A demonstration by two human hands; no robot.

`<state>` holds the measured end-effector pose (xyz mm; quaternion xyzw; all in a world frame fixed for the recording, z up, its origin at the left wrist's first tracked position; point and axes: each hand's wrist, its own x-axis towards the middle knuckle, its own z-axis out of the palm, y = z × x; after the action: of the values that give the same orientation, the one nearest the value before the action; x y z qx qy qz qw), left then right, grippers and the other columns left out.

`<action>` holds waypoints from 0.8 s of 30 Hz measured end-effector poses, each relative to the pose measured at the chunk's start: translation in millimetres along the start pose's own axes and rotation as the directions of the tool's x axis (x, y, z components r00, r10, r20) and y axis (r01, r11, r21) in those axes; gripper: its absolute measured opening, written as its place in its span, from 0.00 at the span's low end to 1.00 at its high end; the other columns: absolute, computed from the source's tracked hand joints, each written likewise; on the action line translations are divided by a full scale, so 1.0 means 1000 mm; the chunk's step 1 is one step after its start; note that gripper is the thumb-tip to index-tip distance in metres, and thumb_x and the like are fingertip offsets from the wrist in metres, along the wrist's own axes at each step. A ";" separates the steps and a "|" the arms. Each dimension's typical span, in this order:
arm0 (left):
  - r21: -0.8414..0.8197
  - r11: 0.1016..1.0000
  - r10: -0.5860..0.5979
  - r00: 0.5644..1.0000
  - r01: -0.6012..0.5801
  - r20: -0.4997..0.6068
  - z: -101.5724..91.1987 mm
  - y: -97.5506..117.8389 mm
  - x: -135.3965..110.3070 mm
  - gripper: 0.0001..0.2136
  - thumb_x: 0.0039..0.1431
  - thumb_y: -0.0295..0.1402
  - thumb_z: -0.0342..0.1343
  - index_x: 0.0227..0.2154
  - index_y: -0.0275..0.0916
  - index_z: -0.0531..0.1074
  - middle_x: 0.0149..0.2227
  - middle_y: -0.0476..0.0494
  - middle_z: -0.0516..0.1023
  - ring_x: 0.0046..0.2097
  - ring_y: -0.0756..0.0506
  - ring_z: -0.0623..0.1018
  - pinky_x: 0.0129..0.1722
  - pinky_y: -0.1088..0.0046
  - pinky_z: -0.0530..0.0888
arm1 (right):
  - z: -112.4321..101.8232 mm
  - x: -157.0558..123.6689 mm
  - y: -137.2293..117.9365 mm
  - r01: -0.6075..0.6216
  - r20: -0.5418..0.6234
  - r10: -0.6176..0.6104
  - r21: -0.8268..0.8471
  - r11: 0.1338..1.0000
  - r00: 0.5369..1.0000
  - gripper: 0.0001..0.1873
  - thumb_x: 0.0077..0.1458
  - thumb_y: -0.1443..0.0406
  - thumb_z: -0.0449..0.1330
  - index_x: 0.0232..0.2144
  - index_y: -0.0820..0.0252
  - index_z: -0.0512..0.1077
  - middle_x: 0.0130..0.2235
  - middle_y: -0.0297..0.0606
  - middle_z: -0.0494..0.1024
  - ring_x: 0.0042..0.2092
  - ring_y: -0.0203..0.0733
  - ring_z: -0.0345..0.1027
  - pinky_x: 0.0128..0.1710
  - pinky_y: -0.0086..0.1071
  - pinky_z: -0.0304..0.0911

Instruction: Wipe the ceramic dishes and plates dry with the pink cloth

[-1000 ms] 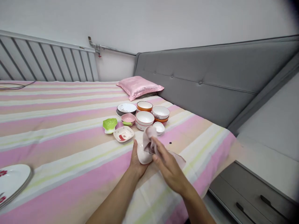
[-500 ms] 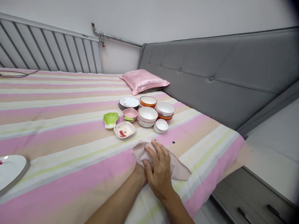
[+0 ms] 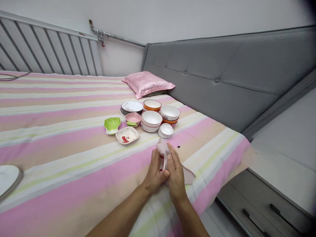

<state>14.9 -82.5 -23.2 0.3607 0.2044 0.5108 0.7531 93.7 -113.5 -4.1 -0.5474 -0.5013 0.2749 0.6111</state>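
My left hand (image 3: 155,174) is closed around a small pale dish (image 3: 161,163) with red spots, mostly covered by fingers and cloth, so its full shape is hidden. A pale pink cloth (image 3: 163,147) is gripped in my right hand (image 3: 175,174) and pressed against the dish. One corner of the cloth hangs out to the right, over the bedspread. Just beyond my hands stand a stack of small white dishes (image 3: 166,129), stacked white bowls (image 3: 151,119) and a squarish dish with a red picture (image 3: 127,135).
Farther back are a green dish (image 3: 112,125), pink bowls (image 3: 133,118), a plate stack (image 3: 132,107) and orange-sided bowls (image 3: 152,105). White plates (image 3: 8,179) lie at the left edge. A pink pillow (image 3: 148,84) rests by the grey headboard (image 3: 209,65). A small black bit (image 3: 178,146) lies right of my hands.
My left hand has come up from under the cloth to beside my right hand. The cloth is now bunched between them, and the red-spotted surface shows. The view has shifted slightly right.
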 end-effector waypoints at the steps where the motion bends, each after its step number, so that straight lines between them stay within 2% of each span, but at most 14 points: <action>1: 0.130 0.987 0.092 0.994 -0.099 0.060 0.001 0.001 0.000 0.35 0.29 0.39 0.69 0.47 0.42 0.69 0.51 0.38 0.67 0.58 0.33 0.58 0.56 0.61 0.57 | -0.003 0.002 0.000 -0.065 0.009 0.065 0.069 0.995 0.998 0.21 0.60 0.57 0.46 0.54 0.54 0.62 0.59 0.39 0.60 0.60 0.45 0.51 0.58 0.44 0.51; 3: 0.394 0.860 0.253 0.941 -0.325 0.226 0.003 0.004 0.002 0.38 0.32 0.42 0.67 0.52 0.41 0.65 0.53 0.36 0.64 0.57 0.32 0.59 0.56 0.58 0.56 | -0.007 0.005 0.001 -0.179 0.048 0.173 0.205 0.962 0.984 0.23 0.60 0.56 0.46 0.56 0.53 0.59 0.57 0.39 0.64 0.58 0.45 0.56 0.56 0.42 0.56; 5: 0.551 0.693 0.313 0.882 -0.465 0.352 0.003 0.007 0.002 0.40 0.36 0.42 0.65 0.56 0.41 0.60 0.54 0.35 0.61 0.56 0.32 0.59 0.56 0.56 0.55 | -0.010 0.007 0.000 -0.252 0.110 0.228 0.308 0.917 0.967 0.25 0.59 0.54 0.46 0.57 0.52 0.57 0.56 0.38 0.65 0.55 0.44 0.61 0.52 0.39 0.62; 7: 0.637 0.551 0.321 0.842 -0.539 0.434 0.001 0.011 0.002 0.43 0.36 0.42 0.65 0.58 0.41 0.56 0.55 0.34 0.60 0.57 0.32 0.58 0.56 0.54 0.54 | -0.012 0.008 -0.001 -0.314 0.162 0.272 0.369 0.875 0.949 0.25 0.59 0.52 0.44 0.56 0.52 0.58 0.54 0.37 0.67 0.52 0.44 0.65 0.47 0.37 0.66; 9: 0.674 0.450 0.309 0.811 -0.585 0.497 -0.002 0.014 0.002 0.46 0.33 0.41 0.67 0.59 0.41 0.54 0.56 0.33 0.59 0.57 0.31 0.58 0.56 0.54 0.55 | -0.013 0.010 -0.004 -0.405 0.204 0.350 0.410 0.818 0.914 0.27 0.58 0.50 0.44 0.54 0.55 0.61 0.50 0.38 0.72 0.48 0.45 0.69 0.41 0.37 0.69; 11: 0.681 0.374 0.286 0.777 -0.630 0.561 -0.004 0.018 0.001 0.49 0.30 0.40 0.68 0.60 0.41 0.53 0.55 0.31 0.59 0.56 0.30 0.59 0.55 0.53 0.56 | -0.014 0.011 -0.006 -0.516 0.289 0.428 0.442 0.734 0.856 0.29 0.57 0.48 0.43 0.51 0.59 0.64 0.44 0.40 0.76 0.44 0.47 0.72 0.37 0.38 0.70; 13: 0.671 0.317 0.259 0.742 -0.670 0.619 -0.004 0.023 0.001 0.50 0.28 0.41 0.68 0.60 0.41 0.54 0.55 0.31 0.60 0.55 0.30 0.60 0.55 0.53 0.56 | -0.016 0.013 -0.007 -0.604 0.407 0.450 0.453 0.656 0.795 0.30 0.57 0.48 0.42 0.49 0.63 0.67 0.41 0.42 0.77 0.42 0.48 0.72 0.37 0.39 0.69; 15: 0.659 0.295 0.232 0.721 -0.692 0.653 -0.001 0.027 0.000 0.50 0.27 0.42 0.68 0.59 0.41 0.56 0.53 0.31 0.62 0.54 0.30 0.61 0.54 0.53 0.56 | -0.018 0.013 -0.007 -0.645 0.486 0.436 0.452 0.617 0.757 0.31 0.57 0.48 0.41 0.46 0.64 0.69 0.41 0.43 0.77 0.42 0.49 0.72 0.37 0.40 0.68; 17: 0.657 0.323 0.212 0.729 -0.681 0.651 0.002 0.030 0.000 0.49 0.26 0.43 0.68 0.58 0.41 0.59 0.52 0.31 0.65 0.54 0.29 0.63 0.54 0.53 0.56 | -0.020 0.013 -0.005 -0.638 0.488 0.425 0.459 0.618 0.762 0.31 0.57 0.48 0.41 0.45 0.65 0.70 0.41 0.44 0.77 0.42 0.49 0.72 0.37 0.40 0.67; 21: 0.675 0.457 0.221 0.809 -0.579 0.545 0.007 0.032 0.001 0.48 0.21 0.41 0.70 0.55 0.44 0.63 0.57 0.34 0.63 0.58 0.28 0.59 0.58 0.53 0.49 | -0.019 0.013 -0.002 -0.576 0.396 0.419 0.513 0.637 0.817 0.28 0.56 0.49 0.43 0.44 0.62 0.71 0.43 0.43 0.77 0.42 0.50 0.71 0.38 0.41 0.67; 24: 0.675 0.579 0.259 0.888 -0.458 0.380 0.010 0.026 0.000 0.51 0.18 0.37 0.71 0.55 0.44 0.62 0.61 0.36 0.56 0.62 0.29 0.49 0.60 0.53 0.39 | -0.020 0.016 -0.003 -0.539 0.290 0.474 0.626 0.563 0.832 0.24 0.54 0.51 0.46 0.39 0.60 0.72 0.41 0.41 0.78 0.41 0.49 0.72 0.39 0.41 0.67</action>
<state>4.9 -79.9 2.8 0.7304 0.2256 0.4753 0.4355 116.8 -107.5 5.6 -0.3894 -0.2112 0.6272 0.6406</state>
